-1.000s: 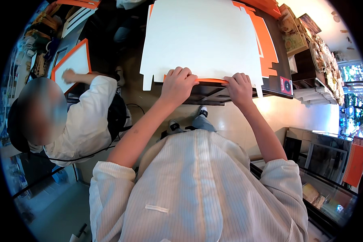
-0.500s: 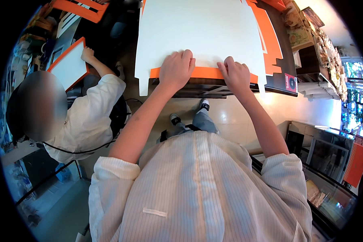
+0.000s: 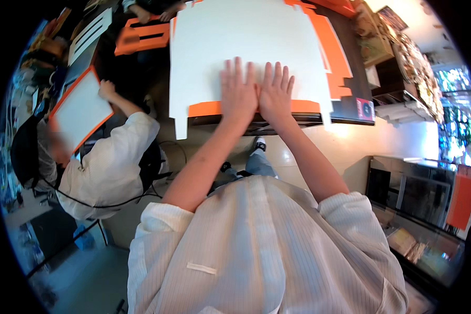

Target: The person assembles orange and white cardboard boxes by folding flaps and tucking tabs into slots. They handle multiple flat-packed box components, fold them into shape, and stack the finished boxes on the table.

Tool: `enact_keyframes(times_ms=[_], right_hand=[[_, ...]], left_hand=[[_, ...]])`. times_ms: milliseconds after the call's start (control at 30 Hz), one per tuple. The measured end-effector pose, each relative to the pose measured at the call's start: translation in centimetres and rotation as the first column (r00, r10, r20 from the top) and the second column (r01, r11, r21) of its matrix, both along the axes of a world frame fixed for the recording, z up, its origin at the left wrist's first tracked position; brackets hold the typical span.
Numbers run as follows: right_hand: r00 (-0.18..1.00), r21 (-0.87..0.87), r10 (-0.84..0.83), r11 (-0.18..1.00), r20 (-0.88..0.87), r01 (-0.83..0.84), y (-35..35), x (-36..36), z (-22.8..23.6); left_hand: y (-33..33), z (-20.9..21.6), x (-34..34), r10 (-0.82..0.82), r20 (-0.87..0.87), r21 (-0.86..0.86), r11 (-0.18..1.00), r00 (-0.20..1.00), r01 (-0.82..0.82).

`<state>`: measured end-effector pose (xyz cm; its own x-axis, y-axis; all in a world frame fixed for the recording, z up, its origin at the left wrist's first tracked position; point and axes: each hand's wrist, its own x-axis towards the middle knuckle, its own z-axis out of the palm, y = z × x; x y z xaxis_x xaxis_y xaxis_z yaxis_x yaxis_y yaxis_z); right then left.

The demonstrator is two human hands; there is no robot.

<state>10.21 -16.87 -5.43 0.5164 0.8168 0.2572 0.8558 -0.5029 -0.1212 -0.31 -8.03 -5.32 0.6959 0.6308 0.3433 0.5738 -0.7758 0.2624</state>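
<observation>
A large white die-cut cardboard sheet [image 3: 204, 52] lies on a dark table in front of me. Along its near edge runs a folded orange flap [image 3: 204, 108]. My left hand [image 3: 239, 94] rests flat on the sheet with fingers stretched away from me, its heel by the flap. Beside it, my right hand [image 3: 275, 93] is also flat, fingers spread slightly; the thumbs meet or nearly meet. Neither hand holds anything. The part of the flap under my palms is hidden. More orange cardboard [image 3: 332, 47] shows beneath the sheet at its right.
At the left, a person in a white shirt [image 3: 110, 152] handles an orange-edged white panel [image 3: 81, 107]. Another person's hands touch an orange slotted piece [image 3: 141, 37] at the far left. A small red-and-dark card [image 3: 365, 109] lies at the table's right corner. Shelving [image 3: 408, 183] stands at right.
My hands have gone from curled on the orange flap to flat on the sheet, moving together. The orange slotted piece at far left has shifted nearer the sheet.
</observation>
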Motion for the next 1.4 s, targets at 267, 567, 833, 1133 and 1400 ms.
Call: enact_keyframes(times_ms=[267, 567, 833, 1133, 1400], right_hand=[[0.994, 0.059, -0.074, 0.996, 0.082, 0.07, -8.0, 10.6, 2.5], [0.989, 0.085, 0.148, 0.985, 0.017, -0.148, -18.5, 12.0, 3.6], [0.987, 0.128, 0.155, 0.981, -0.044, -0.148, -20.9, 9.3, 6.1], [0.895, 0.226, 0.374, 0.876, 0.242, -0.427, -16.6, 9.0, 5.9], [0.878, 0.293, 0.418, 0.831, 0.233, -0.473, -10.1, 3.4, 3.5]], left_hand=[[3.2, 1.5, -4.9, -0.158, -0.018, 0.074, 0.984, 0.987, 0.159], [-3.8, 5.0, -5.7, -0.397, 0.006, -0.009, 0.918, 0.918, 0.397], [-1.8, 8.1, -9.5, -0.446, 0.223, 0.123, 0.895, 0.867, 0.429], [11.5, 5.1, -12.4, -0.431, 0.266, 0.299, 0.887, 0.862, 0.352], [6.1, 8.2, -9.1, -0.172, 0.236, -0.08, 0.977, 0.956, 0.196]])
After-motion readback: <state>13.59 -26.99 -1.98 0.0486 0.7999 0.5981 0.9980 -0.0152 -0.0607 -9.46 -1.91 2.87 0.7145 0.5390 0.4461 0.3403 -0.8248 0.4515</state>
